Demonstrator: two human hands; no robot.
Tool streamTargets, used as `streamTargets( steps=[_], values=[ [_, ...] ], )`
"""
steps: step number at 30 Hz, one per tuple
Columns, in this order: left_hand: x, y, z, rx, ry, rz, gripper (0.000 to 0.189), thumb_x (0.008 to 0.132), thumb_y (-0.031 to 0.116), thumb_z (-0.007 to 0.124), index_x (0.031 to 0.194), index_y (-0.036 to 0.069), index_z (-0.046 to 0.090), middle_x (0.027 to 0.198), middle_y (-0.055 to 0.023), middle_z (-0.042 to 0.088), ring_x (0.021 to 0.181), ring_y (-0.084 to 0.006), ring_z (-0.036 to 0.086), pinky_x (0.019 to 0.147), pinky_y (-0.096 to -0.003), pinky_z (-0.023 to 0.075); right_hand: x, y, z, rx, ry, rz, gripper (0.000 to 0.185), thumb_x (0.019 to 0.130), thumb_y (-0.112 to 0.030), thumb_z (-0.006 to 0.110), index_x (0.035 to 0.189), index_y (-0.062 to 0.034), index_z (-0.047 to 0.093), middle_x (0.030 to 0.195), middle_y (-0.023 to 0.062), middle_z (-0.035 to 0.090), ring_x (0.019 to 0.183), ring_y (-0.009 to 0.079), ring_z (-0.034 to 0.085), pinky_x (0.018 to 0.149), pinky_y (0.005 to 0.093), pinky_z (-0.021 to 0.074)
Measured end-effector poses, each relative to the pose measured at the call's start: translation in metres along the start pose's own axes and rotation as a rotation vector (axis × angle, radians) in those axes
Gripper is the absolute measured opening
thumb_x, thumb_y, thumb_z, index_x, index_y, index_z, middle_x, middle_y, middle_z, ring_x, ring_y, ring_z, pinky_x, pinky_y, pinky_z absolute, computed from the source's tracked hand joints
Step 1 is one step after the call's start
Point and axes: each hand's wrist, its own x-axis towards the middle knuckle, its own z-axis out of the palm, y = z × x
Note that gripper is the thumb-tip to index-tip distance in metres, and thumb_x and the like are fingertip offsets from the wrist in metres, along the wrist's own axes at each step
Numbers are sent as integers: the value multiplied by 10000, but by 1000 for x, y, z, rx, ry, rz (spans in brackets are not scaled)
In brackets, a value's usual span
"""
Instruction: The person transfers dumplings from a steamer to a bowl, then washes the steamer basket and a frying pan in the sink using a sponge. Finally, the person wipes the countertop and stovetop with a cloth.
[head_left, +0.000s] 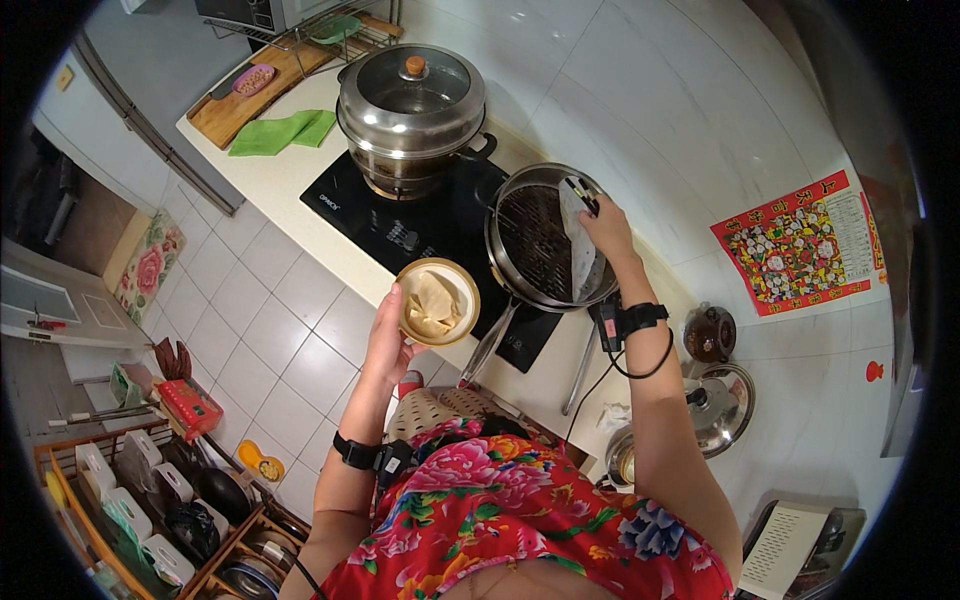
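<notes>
My left hand (388, 337) holds a tan-rimmed bowl (472, 330) by its side, over the counter's front edge. Pale, folded pieces of food (433, 304) lie in the bowl. My right hand (609, 229) is above a long-handled metal pan with a perforated steamer insert (525, 225), on the right of the cooktop. Its fingers close around a slim dark utensil (579, 187), perhaps chopsticks. A thin whitish sheet (583, 259) stands partly raised along the pan's right side, just beneath that hand. Whether the fingers also touch the sheet cannot be made out.
A lidded steel steamer pot (412, 112) occupies the left of the black cooktop (405, 232). Behind it are a green cloth (285, 133) and a wooden board (217, 120) with a pink dish (253, 79). The pan's handle (491, 341) juts toward me. A glass lid (724, 412) lies right.
</notes>
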Motion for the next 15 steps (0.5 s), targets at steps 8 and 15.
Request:
streamTargets(
  steps=[8, 15],
  values=[
    [7, 1, -5, 10, -23, -8, 731, 979, 617, 383, 1424, 38, 371, 1291, -186, 567, 1096, -259, 654, 810, -390, 614, -35, -32, -5, 302, -205, -319, 267, 827, -267, 672, 930, -24, 639, 827, 183, 656, 803, 379, 631, 720, 420, 499],
    [12, 2, -5, 14, -53, 7, 725, 985, 614, 367, 1427, 39, 369, 1278, -185, 580, 1088, -262, 659, 806, -389, 616, -54, -41, 12, 162, -532, -360, 401, 855, -413, 676, 992, -36, 683, 885, 186, 665, 821, 346, 638, 729, 428, 487]
  ],
)
